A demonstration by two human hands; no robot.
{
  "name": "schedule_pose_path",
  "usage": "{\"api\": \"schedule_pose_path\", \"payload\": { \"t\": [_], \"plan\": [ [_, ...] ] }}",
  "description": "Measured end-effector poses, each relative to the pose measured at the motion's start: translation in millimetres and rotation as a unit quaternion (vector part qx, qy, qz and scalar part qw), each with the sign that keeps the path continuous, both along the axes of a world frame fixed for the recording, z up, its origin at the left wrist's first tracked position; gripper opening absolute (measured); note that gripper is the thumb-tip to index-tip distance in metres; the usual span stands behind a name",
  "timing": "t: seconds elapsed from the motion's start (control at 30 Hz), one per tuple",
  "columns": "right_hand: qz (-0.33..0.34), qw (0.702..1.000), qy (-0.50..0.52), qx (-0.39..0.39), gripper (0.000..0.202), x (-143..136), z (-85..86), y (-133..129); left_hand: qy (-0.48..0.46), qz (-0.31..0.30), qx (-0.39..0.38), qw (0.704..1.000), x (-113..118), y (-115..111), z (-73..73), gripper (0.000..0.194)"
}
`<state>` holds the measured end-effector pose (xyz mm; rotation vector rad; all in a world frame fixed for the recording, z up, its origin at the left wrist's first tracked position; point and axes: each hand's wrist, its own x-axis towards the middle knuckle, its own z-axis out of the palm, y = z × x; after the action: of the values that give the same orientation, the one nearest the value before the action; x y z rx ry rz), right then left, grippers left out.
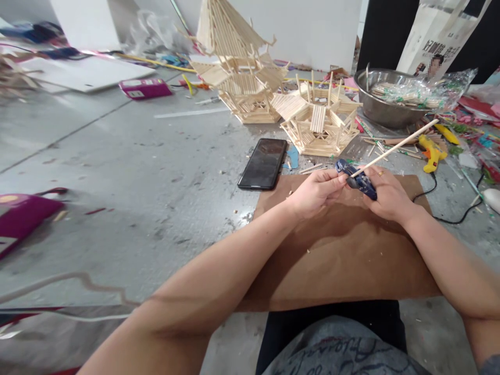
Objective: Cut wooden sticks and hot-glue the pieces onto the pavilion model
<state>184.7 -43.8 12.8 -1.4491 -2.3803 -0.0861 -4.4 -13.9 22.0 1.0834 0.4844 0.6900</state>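
Observation:
A thin wooden stick (402,147) slants up to the right from the fingertips of my left hand (318,191), which pinch its lower end. My right hand (388,194) is wrapped round a dark blue hand tool (365,183) with a dark grey, rounded part by the stick's lower end. The tool's exact kind is hard to make out. Both hands meet above a brown sheet (336,271). Just beyond them stands a hexagonal stick model (322,125) with open sides and upright posts.
A taller stick tower (246,78) stands behind, left of the model. A black phone (262,164) lies left of my hands. At right are a metal bowl (394,112) of sticks, a yellow glue gun (432,154) with a black cord, and scattered scraps. Purple boxes (145,88) lie left.

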Motion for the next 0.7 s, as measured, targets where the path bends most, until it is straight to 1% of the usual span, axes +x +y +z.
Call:
{"api": "schedule_pose_path", "payload": {
  "t": [0.2,0.43,0.7],
  "plan": [
    [-0.012,1.0,-0.009,0.004,0.048,-0.4,1.0,-1.0,0.004,-0.008,-0.002,1.0,-0.5,1.3,-1.0,0.03],
    [-0.027,1.0,-0.008,0.013,0.045,-3.0,3.9,-2.9,0.002,-0.001,0.006,1.0,-1.4,3.0,-2.8,0.034],
    [-0.075,0.996,-0.035,0.037,0.043,-7.5,4.0,-6.0,0.013,0.014,0.027,0.999,-2.1,3.4,2.7,0.034]
  ]
}}
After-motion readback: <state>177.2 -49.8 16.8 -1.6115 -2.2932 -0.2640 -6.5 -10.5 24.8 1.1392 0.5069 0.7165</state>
